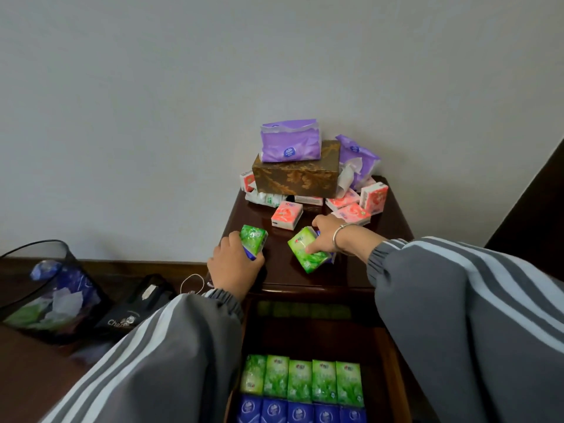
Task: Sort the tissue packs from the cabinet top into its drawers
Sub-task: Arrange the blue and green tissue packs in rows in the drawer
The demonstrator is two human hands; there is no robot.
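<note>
On the dark wooden cabinet top (pixel 283 276), my left hand (pixel 233 270) grips a green tissue pack (pixel 253 242) with a blue-purple pack beneath it. My right hand (pixel 328 239) holds another green tissue pack (pixel 306 253), a blue one partly hidden behind it. Several pink packs (pixel 287 215) lie farther back, around a gold patterned tissue box (pixel 297 175). A purple soft pack (pixel 290 141) sits on the box, and another purple pack (pixel 357 160) leans at its right. Below, the open drawer (pixel 393 377) holds a row of green packs (pixel 300 381) and a row of blue packs (pixel 300 413).
A dark mesh waste bin (pixel 45 291) with crumpled wrappers stands at the left, beside a black bag (pixel 134 309) and a thin white cord (pixel 192 283). A plain wall rises behind the cabinet. Dark furniture edges the far right.
</note>
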